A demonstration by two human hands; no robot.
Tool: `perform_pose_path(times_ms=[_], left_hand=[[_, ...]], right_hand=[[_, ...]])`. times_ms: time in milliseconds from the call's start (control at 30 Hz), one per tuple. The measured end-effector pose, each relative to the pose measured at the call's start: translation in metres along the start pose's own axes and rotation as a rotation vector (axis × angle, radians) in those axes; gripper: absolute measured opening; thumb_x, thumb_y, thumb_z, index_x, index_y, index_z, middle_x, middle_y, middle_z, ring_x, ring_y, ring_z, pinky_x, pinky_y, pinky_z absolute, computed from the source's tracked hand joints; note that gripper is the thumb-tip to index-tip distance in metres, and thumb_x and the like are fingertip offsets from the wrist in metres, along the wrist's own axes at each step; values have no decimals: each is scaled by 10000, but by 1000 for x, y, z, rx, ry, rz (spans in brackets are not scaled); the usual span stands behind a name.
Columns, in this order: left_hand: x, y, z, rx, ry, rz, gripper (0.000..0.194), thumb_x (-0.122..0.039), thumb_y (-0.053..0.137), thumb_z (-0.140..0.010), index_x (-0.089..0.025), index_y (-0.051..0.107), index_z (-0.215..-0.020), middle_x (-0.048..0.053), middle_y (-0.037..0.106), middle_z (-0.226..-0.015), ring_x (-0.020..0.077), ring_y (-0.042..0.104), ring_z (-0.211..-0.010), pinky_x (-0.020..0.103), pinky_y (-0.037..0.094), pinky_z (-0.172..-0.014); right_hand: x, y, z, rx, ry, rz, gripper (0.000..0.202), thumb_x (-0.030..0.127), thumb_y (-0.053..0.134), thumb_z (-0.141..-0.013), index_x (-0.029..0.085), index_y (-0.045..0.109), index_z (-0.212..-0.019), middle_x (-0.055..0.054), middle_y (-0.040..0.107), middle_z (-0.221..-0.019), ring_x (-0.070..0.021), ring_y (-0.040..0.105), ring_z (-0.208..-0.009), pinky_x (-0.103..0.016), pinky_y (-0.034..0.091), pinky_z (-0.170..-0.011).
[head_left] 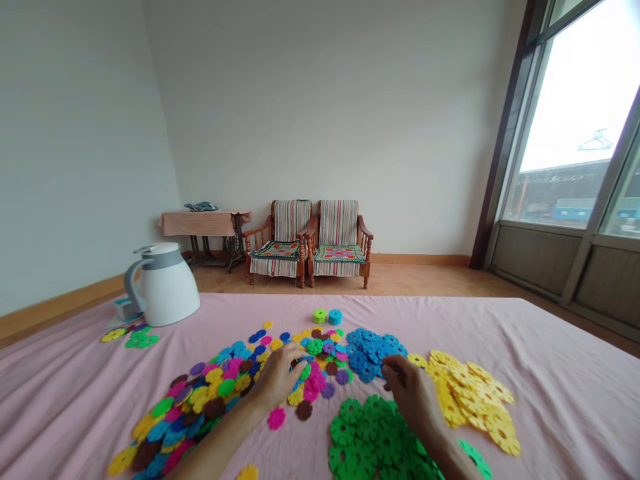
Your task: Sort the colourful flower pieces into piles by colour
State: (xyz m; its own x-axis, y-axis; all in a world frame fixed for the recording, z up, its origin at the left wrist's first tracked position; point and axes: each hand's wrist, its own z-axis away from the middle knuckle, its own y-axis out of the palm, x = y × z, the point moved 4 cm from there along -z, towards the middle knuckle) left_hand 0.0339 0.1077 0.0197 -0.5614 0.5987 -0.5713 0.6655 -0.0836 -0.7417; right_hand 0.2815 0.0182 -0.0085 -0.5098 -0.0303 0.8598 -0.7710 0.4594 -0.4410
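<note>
A pink-clothed counter [545,380] carries notched plastic discs, the single-colour heaps apparently set apart to keep hues distinct and within reach.

A flat, multicoloured spread of discs [215,377] sprawls beneath and beyond the left arm, near the matte green heap [365,433], bright yellow heap [467,390] and smaller blue heap [370,353]. The left hand [277,377] arches over mixed discs, fingers curved and narrow; the right hand [415,393] bends its fingers close together beside the blue, likely for fine pinching. Whether either holds a disc, one cannot tell.
</note>
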Motion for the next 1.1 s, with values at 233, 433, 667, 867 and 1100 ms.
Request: perform_pose_path(times_ms=[233, 433, 667, 867, 1100], left_hand=[[-27, 30, 13, 127, -112, 460, 248, -152, 550, -716, -144, 589, -960, -2, 589, -724, 129, 561, -655, 211, 432, -586], [-48, 52, 26, 233, -121, 625, 289, -157, 584, -713, -148, 553, -1001, 5, 589, -741, 123, 579, -661, 205, 440, -592], [-15, 21, 9, 30, -110, 291, 198, -236, 534, -755, -153, 624, -911, 34, 638, -788, 145, 584, -725, 218, 436, -632], [22, -20, -6, 89, -126, 109, 197, -207, 530, -710, -138, 670, -830, 38, 667, -797, 155, 583, -722, 224, 427, -649], [29, -25, 4, 256, 15, -162, 267, -127, 572, -608, -205, 686, -837, 6, 613, -821, 165, 544, -791, 221, 405, -702]], right_hand=[[36, 23, 22, 222, -154, -16, 233, 345, 479, -776, 198, 629, -876, -4, 657, -713, -132, 575, -602, -213, 420, -563], [41, 36, 32, 357, -170, -77, 104, 268, 522, -746, 187, 584, -768, 35, 576, -623, -99, 512, -560, -187, 369, -502], [1, 19, 8, 90, 15, -200, 227, 400, 568, -699, 181, 554, -758, -1, 618, -599, -156, 602, -545, -246, 449, -504], [-19, 2, -7, -100, 131, -453, 418, 532, 595, -633, 182, 536, -853, -69, 682, -740, -216, 666, -679, -318, 528, -611], [-11, 13, 2, 21, 68, -197, 387, 513, 506, -701, 173, 562, -877, -54, 683, -734, -192, 661, -624, -291, 504, -573]])
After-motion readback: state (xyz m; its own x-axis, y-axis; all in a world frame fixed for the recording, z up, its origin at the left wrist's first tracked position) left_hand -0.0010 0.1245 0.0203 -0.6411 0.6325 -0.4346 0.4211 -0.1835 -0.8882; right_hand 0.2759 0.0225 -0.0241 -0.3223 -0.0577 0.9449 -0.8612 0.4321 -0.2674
